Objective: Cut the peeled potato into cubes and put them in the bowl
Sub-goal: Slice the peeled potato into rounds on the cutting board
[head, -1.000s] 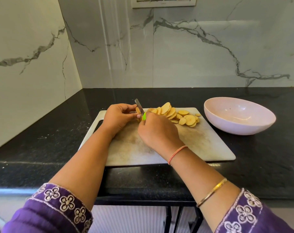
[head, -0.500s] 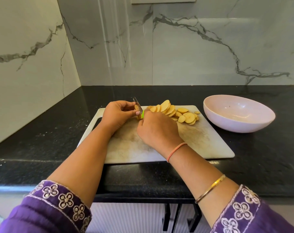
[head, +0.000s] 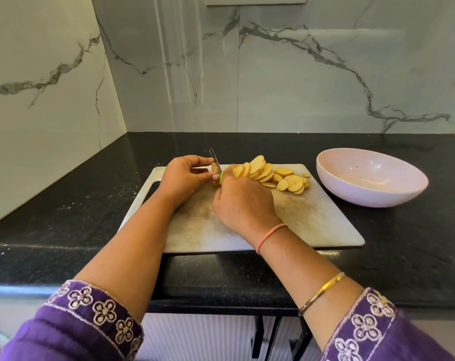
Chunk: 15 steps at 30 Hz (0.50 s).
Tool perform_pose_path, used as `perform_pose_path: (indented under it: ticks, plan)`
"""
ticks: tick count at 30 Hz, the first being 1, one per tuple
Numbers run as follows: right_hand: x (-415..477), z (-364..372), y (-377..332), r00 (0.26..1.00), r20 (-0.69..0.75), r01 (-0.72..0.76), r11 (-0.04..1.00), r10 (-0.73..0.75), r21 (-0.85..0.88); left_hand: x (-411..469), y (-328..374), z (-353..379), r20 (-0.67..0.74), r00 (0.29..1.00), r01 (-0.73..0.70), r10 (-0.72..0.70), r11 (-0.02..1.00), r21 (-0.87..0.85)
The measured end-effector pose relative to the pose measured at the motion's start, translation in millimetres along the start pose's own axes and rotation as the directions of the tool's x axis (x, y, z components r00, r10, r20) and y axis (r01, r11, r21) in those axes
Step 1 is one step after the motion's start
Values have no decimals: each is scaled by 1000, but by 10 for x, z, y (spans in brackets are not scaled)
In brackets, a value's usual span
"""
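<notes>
On the white cutting board (head: pixel 312 220) my left hand (head: pixel 183 177) pinches the small remaining end of the potato (head: pixel 215 171) between fingers and thumb. My right hand (head: pixel 243 201) grips a knife with a green handle; its blade (head: pixel 215 159) stands against the right side of the potato end. A fanned pile of round potato slices (head: pixel 270 174) lies on the board just right of the knife. The pale pink bowl (head: pixel 393 191) sits on the counter to the right of the board, with nothing in it.
The board lies on a black stone counter (head: pixel 65 217) in a corner of marble-patterned walls. The counter's front edge runs below the board, with my purple embroidered sleeves at the bottom of the view.
The knife blade has stayed at the potato end with small shifts. Both hands hold about the same places on the board.
</notes>
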State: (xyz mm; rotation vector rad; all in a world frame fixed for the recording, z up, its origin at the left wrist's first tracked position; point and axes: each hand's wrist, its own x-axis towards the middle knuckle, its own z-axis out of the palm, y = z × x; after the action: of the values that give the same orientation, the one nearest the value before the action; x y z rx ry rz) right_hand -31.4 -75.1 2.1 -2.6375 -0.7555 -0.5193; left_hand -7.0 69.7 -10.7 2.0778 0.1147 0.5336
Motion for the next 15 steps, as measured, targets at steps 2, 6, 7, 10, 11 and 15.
perform_pose_path:
  ticks: [2, 6, 7, 10, 11, 15]
  plan:
    - [-26, 18, -12, 1000, 8, 2, 1000, -2, -10, -9, -22, 0, -9, 1000, 6, -6, 1000, 9]
    - [-19, 15, -4, 1000, 9, -4, 1000, 4, -12, 6, -10, -9, -4, 1000, -10, 10, 1000, 0]
    - [-15, 9, 3, 1000, 12, -6, 1000, 6, -11, 7, -2, -7, 9, 1000, -12, 12, 1000, -3]
    - [-23, 11, 23, 1000, 23, -9, 1000, 9, -2, -1, -6, -3, 46, 999, -11, 11, 1000, -6]
    - [-27, 19, 28, 1000, 20, -8, 1000, 8, -1, -4, -13, 0, 53, 999, -10, 10, 1000, -4]
    - [-24, 47, 39, 1000, 1, -8, 1000, 8, -2, -16, -15, 12, 48, 999, 8, -7, 1000, -15]
